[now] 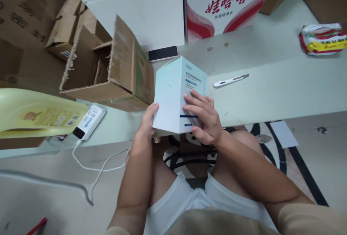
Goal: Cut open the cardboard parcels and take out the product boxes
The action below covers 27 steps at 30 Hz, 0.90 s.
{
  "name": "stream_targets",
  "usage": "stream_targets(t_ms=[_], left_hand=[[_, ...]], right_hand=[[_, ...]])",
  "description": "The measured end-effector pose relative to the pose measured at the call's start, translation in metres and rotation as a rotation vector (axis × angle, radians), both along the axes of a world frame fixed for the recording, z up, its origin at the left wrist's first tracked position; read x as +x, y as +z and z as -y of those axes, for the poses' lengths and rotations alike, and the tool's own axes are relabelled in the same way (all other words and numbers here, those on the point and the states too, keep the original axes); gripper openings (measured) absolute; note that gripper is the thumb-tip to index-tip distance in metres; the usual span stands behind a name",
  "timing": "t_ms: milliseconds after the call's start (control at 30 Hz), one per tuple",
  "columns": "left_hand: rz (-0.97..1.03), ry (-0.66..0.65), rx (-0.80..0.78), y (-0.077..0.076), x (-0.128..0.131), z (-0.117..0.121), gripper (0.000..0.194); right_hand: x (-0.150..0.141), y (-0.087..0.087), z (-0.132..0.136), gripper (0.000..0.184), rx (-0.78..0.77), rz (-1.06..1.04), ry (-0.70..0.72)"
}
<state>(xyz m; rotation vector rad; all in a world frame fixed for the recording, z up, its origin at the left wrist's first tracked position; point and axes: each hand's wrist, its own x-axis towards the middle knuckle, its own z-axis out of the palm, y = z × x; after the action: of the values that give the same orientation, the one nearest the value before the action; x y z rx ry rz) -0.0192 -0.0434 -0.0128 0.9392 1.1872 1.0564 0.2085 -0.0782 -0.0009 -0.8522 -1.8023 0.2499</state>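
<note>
A white and pale-blue printed carton (167,97) is tilted over the front edge of the table. My left hand (148,120) grips its lower left edge, thumb on the near face and the other fingers mostly hidden behind. My right hand (204,117) lies against the printed right face with its fingers spread apart. Close to the carton's left side stands an open brown cardboard box (121,97). To the right, a white utility knife (230,80) rests on the table, its metal tip pointing away to the right.
Large white boxes (138,14) and a red-and-white water carton (227,7) line the back. A yellow jug (43,114) and a white device with a cable (90,121) are at left. A dark-topped slim case (163,53) lies behind the carton; a snack packet (322,39) sits far right.
</note>
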Motion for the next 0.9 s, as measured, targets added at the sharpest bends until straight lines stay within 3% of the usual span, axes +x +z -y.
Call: stream_targets(t_ms=[100,233,333,467,567,667,833,900], left_hand=[[0.013,0.011,-0.061,0.009,0.000,-0.006,0.057],[0.038,0.046,-0.065,0.006,0.004,-0.008,0.062],[0.088,0.074,-0.030,0.000,0.008,-0.010,0.057],[0.169,0.052,0.064,-0.001,0.012,-0.012,0.047],[0.176,0.050,0.077,0.000,0.014,-0.013,0.045],[0.118,0.094,0.047,-0.002,0.022,-0.013,0.043],[-0.085,0.379,0.215,-0.014,0.038,-0.014,0.033],[-0.114,0.380,0.258,-0.020,0.040,-0.015,0.032]], right_hand=[[0.001,-0.002,-0.002,0.045,-0.078,0.085,-0.004],[0.004,-0.008,-0.008,0.046,-0.135,0.030,-0.060],[0.009,-0.015,-0.015,0.050,-0.235,-0.069,-0.196],[0.022,-0.024,-0.028,0.071,-0.482,-0.339,-0.316],[0.029,-0.027,-0.034,0.073,-0.705,-0.502,-0.120],[0.030,-0.028,-0.033,0.071,-0.716,-0.510,0.098],[0.022,-0.031,-0.030,0.080,-0.608,-0.342,0.142],[0.021,-0.035,-0.031,0.078,-0.604,-0.312,0.108]])
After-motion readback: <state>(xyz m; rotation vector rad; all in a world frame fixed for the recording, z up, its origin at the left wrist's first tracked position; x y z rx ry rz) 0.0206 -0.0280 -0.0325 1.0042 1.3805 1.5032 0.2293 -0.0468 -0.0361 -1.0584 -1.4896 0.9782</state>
